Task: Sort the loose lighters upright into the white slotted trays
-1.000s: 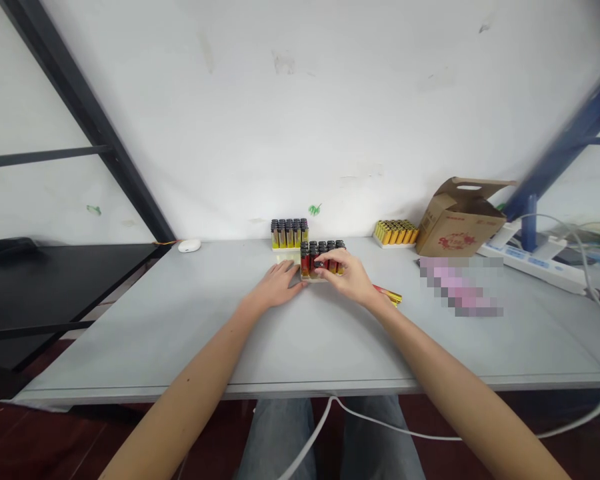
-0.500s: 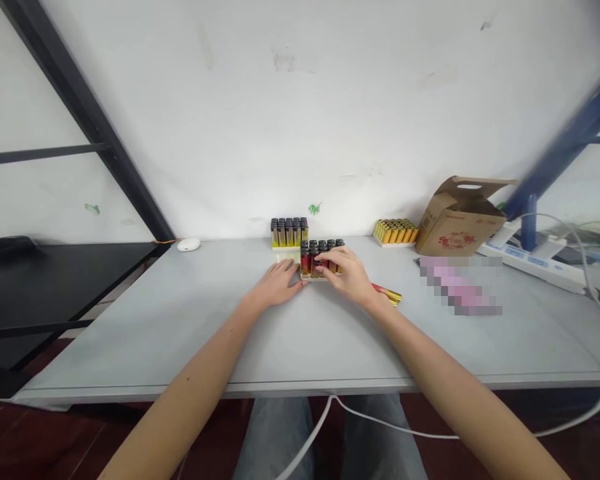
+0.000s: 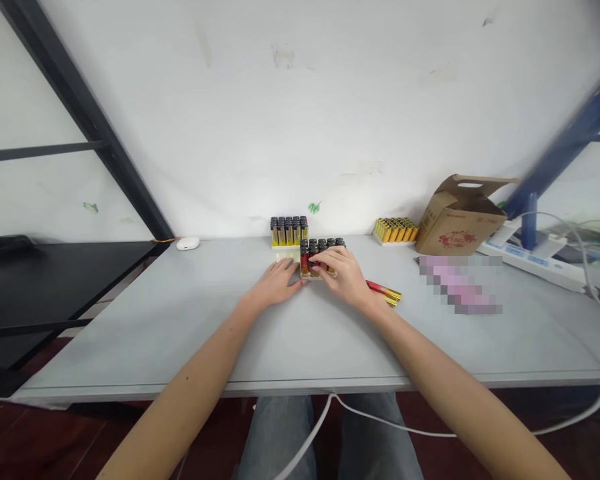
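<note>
Red-and-gold batteries with black tops (image 3: 305, 259) stand in rows in a small white tray (image 3: 307, 277) on the desk. My right hand (image 3: 344, 272) reaches over the front of this tray, thumb and fingers pinching a battery (image 3: 313, 264) at its front row. The fingers partly hide that battery and its neighbours. My left hand (image 3: 276, 283) lies spread on the desk, its fingertips against the tray's left side and holding nothing. To the right of my right wrist lie loose red-and-gold batteries (image 3: 386, 291).
Behind stands another tray of black-topped yellow batteries (image 3: 289, 232); golden ones (image 3: 396, 231) stand at right beside an open cardboard box (image 3: 455, 227). A white case (image 3: 188, 243) lies at left. A blurred pink item (image 3: 457, 287), power strip (image 3: 535, 265) and white cable (image 3: 597, 300) occupy the right.
My right hand has shifted slightly left with the pinched battery, closer to the tray's front row. More of the loose batteries shows beside my wrist. My left hand has stayed in place.
</note>
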